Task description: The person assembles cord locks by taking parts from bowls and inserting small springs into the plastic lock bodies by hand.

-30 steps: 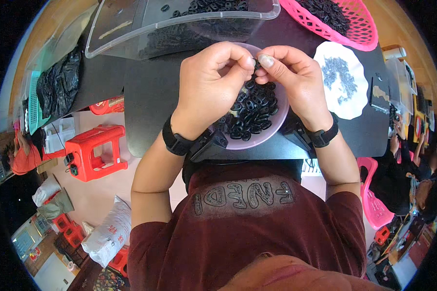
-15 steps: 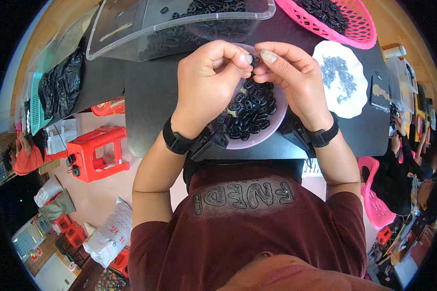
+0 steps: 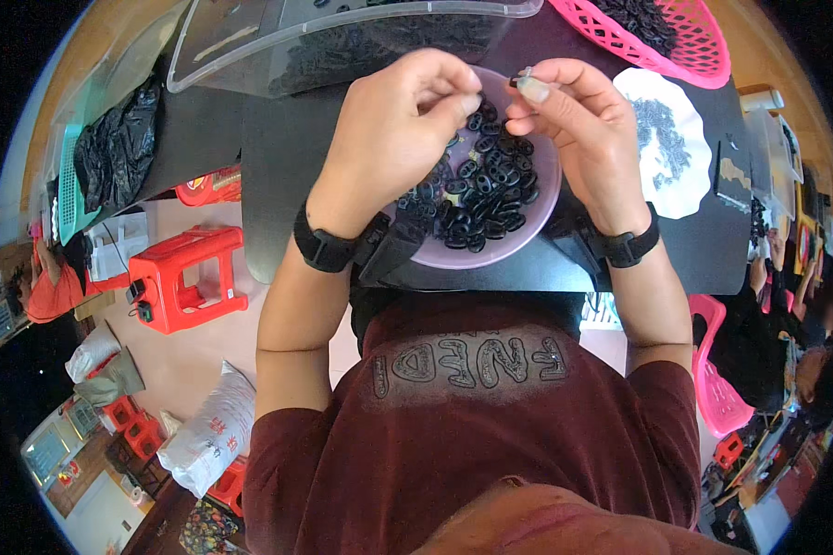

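Over a pale purple bowl [image 3: 477,259], my right hand [image 3: 590,125] pinches a small dark piece [image 3: 520,80] between thumb and forefinger. Something pale or clear shows at that piece, too small to name. My left hand [image 3: 403,116] is held to its left, thumb and fingers closed together. Whatever those fingertips hold, if anything, cannot be made out. The bowl carries many glossy black oval pieces with two holes [image 3: 491,180], heaped toward its near side. To the right of my right hand lies a white scalloped plate [image 3: 699,171] with a pile of tiny clear-grey parts [image 3: 662,139].
A clear plastic bin [image 3: 250,65] with more black pieces stands at the far left of the dark table [image 3: 292,139]. At the far right is a pink lattice basket [image 3: 713,55] of black pieces. A red stool [image 3: 190,277] stands left, a pink chair [image 3: 713,370] right.
My hands, together at the fingertips before, have moved apart. The right one went right and slightly up with the small dark piece; the left stays over the bowl's left side.
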A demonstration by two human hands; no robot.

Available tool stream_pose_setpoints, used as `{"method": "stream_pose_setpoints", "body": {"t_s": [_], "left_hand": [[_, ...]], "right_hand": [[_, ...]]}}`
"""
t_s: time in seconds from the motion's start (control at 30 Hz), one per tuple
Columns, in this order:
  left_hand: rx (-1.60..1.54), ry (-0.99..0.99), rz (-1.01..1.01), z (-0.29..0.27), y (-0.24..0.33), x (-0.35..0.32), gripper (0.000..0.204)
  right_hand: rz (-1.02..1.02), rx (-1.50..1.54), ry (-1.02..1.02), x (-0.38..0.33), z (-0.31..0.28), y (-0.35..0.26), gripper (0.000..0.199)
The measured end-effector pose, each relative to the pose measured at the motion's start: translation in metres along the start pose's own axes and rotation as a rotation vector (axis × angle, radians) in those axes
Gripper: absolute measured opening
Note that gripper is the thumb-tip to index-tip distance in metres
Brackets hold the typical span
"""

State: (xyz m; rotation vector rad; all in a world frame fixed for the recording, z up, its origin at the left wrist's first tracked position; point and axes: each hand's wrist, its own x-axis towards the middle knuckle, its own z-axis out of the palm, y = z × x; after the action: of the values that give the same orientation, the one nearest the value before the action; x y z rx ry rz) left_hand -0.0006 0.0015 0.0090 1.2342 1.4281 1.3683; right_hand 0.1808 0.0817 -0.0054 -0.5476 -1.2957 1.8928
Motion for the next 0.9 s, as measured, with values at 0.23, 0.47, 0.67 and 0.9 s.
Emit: {"method": "stream_pose_setpoints", "body": {"t_s": [0.23, 0.47, 0.67, 0.9], "left_hand": [[0.771, -0.312, 0.186, -0.019, -0.014, 0.0, 0.016], [0.708, -0.246, 0.213, -0.023, -0.016, 0.001, 0.015], [0.824, -0.369, 0.206, -0.029, -0.016, -0.001, 0.016], [0.957, -0.335, 0.259, -0.017, -0.018, -0.009, 0.014]], "right_hand": [[-0.066, 0.086, -0.027, 0.002, -0.007, -0.004, 0.015], [-0.014, 0.05, -0.055, 0.002, -0.012, -0.006, 0.011], [0.001, 0.053, -0.074, 0.002, -0.008, -0.007, 0.013], [0.035, 0.032, -0.075, 0.003, -0.008, -0.002, 0.013]]}}
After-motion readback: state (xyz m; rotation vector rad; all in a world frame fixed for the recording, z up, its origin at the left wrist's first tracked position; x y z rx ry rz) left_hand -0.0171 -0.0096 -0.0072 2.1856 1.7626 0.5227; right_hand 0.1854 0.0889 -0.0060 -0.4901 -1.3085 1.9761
